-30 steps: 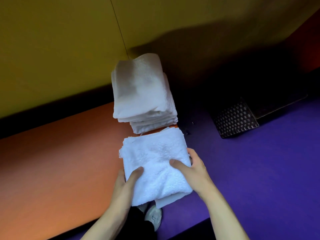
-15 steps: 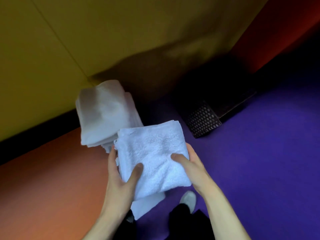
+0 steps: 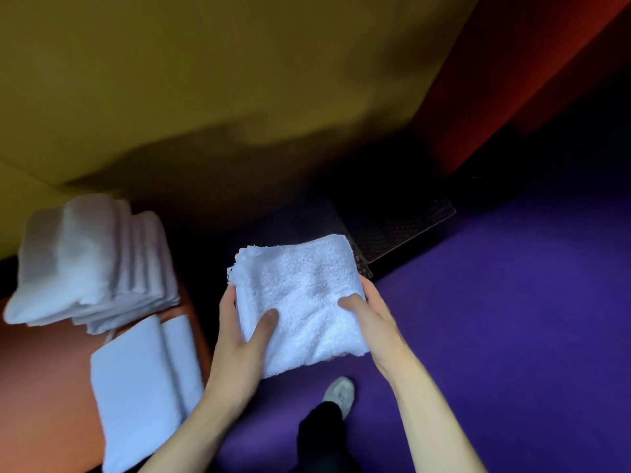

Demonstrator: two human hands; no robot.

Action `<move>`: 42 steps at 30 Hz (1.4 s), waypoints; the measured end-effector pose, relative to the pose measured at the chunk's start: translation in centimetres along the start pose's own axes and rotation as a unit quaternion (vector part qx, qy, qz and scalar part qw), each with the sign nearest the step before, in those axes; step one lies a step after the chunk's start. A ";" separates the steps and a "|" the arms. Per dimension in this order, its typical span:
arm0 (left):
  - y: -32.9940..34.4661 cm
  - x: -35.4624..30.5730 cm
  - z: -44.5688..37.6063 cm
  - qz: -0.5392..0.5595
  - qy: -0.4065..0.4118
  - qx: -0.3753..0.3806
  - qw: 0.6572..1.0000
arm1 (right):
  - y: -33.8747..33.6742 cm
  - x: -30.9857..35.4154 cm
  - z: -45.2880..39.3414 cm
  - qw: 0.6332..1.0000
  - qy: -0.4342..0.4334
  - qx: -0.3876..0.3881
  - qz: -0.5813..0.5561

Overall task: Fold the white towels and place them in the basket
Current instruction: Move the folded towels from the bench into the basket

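I hold a folded white towel (image 3: pixel 300 302) in the air in front of me with both hands. My left hand (image 3: pixel 242 339) grips its left edge, thumb on top. My right hand (image 3: pixel 372 319) grips its right edge, thumb on top too. The dark woven basket (image 3: pixel 392 230) stands on the purple floor just beyond the towel, in shadow against the wall. A stack of folded white towels (image 3: pixel 92 264) sits on the orange table (image 3: pixel 41 387) at the left. Another white towel (image 3: pixel 136 387) lies flat on the table near its edge.
A yellow wall (image 3: pixel 239 80) rises behind the table and basket, and a red wall (image 3: pixel 512 80) stands at the right. Purple floor (image 3: pixel 512 336) spreads to the right. My shoe (image 3: pixel 339 394) and dark trouser leg show below the held towel.
I have lifted the folded towel off the table and carried it right, over the floor toward the basket. My view has swung right, so the stack now sits at far left.
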State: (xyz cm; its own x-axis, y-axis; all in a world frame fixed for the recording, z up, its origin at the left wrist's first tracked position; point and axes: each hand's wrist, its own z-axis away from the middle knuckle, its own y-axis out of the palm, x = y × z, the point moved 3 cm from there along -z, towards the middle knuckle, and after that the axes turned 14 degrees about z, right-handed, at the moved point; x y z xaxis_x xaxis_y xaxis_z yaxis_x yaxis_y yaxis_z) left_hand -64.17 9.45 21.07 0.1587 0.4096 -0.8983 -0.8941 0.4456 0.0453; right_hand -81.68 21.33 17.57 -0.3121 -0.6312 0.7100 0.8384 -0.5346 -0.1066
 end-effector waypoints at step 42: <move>44.6 36.7 -47.2 0.052 -0.134 -0.109 0.984 | -37.5 -10.6 -63.1 0.962 -0.010 -0.024 0.271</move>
State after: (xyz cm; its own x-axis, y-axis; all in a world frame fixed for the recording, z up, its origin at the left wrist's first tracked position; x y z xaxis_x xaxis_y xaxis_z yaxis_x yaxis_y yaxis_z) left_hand -117.98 6.76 -30.56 0.1409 0.6515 -0.7454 -0.9752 0.2213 0.0091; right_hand -138.02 12.61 -29.88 0.1736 -0.8138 0.5546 0.8536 -0.1565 -0.4969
